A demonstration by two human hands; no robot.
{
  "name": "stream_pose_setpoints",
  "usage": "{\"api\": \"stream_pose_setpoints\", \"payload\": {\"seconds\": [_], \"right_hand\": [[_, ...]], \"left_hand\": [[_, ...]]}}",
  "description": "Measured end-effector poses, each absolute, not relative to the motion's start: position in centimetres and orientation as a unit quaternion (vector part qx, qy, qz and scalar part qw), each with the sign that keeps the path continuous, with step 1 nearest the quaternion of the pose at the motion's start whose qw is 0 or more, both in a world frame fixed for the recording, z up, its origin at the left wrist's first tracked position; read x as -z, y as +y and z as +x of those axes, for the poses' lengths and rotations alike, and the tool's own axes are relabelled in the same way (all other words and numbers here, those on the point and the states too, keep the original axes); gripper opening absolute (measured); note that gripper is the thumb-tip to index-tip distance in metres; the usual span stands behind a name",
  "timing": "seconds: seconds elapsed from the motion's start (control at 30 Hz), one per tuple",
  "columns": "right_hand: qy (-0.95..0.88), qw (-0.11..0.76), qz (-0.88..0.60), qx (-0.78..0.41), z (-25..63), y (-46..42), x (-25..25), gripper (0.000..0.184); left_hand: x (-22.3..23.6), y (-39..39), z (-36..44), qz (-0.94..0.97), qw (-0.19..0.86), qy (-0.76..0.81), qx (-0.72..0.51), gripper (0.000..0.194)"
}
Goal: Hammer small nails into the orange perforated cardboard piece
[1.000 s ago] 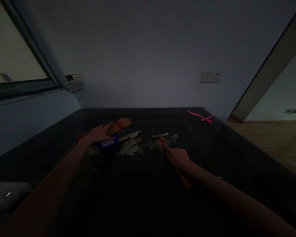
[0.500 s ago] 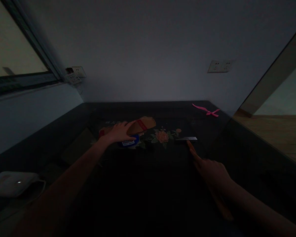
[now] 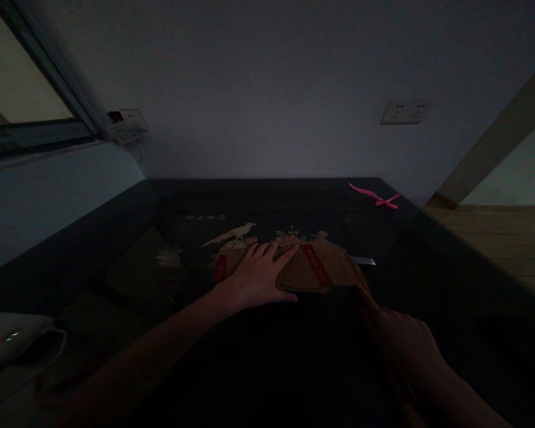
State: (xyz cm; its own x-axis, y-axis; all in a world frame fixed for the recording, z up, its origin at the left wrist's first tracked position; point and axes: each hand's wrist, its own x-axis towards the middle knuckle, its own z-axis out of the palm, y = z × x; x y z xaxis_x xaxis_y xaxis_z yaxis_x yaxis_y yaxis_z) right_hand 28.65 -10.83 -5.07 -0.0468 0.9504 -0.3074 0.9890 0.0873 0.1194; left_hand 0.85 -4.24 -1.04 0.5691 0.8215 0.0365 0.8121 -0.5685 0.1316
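Note:
My left hand (image 3: 258,274) lies across a brown, dotted insole (image 3: 301,270) with red bands, fingers over its top and thumb along its near edge. A sliver of something blue (image 3: 289,295) shows beneath the thumb; most of it is hidden. My right hand (image 3: 403,333) is wrapped round the long wooden handle (image 3: 369,300) of a tool. Its flat metal head (image 3: 364,261) shows just past the insole's right end, partly covered by it. In this dim light I cannot tell the tool's kind, nor whether head and insole touch.
The dark tabletop (image 3: 267,199) carries a printed bird and flowers. A pink ribbon (image 3: 383,202) lies at the back right corner. A white device (image 3: 13,336) with a cable sits at the left. Wall sockets (image 3: 405,112) are behind, and a window is at the left.
My left hand has carried the insole and the blue thing to the right and nearer me, up to the tool's head. My right hand has shifted slightly right and down with the tool.

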Motion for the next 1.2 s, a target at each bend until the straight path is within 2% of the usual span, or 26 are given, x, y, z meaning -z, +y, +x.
{"api": "stream_pose_setpoints", "payload": {"seconds": [0.13, 0.2, 0.27, 0.37, 0.47, 0.63, 0.73, 1.03, 1.2], "right_hand": [[0.723, 0.151, 0.671, 0.065, 28.8, -10.7, 4.9, 0.050], [0.725, 0.145, 0.669, 0.069, 29.0, -10.7, 4.9, 0.048], [0.727, 0.138, 0.668, 0.076, 29.4, -10.7, 4.9, 0.048], [0.730, 0.128, 0.666, 0.086, 29.8, -10.7, 5.2, 0.045], [0.733, 0.120, 0.663, 0.092, 30.1, -10.6, 5.4, 0.043], [0.732, 0.112, 0.665, 0.099, 30.2, -10.4, 5.8, 0.041], [0.733, 0.108, 0.665, 0.095, 30.2, -10.3, 5.9, 0.040], [0.731, 0.112, 0.667, 0.091, 29.9, -10.1, 5.5, 0.036], [0.734, 0.112, 0.664, 0.089, 29.9, -10.2, 5.6, 0.036]], "left_hand": [[0.1, -5.0, 1.3, 0.891, 0.045, 0.448, -0.057, 0.114], [-0.9, -5.0, 0.5, 0.889, 0.031, 0.450, -0.085, 0.112], [-1.9, -4.8, -1.3, 0.880, 0.012, 0.456, -0.134, 0.098], [-1.8, -4.6, -6.5, 0.834, -0.009, 0.500, -0.233, 0.058], [1.0, -5.0, -13.3, 0.779, -0.035, 0.572, -0.254, 0.044], [7.7, -6.9, -22.2, 0.825, -0.025, 0.561, -0.068, 0.044], [9.7, -7.9, -23.5, 0.826, -0.015, 0.562, -0.024, 0.049], [9.2, -9.1, -18.6, 0.889, 0.013, 0.458, 0.008, 0.055], [8.3, -11.2, -14.3, 0.917, 0.066, 0.394, 0.005, 0.064]]}}
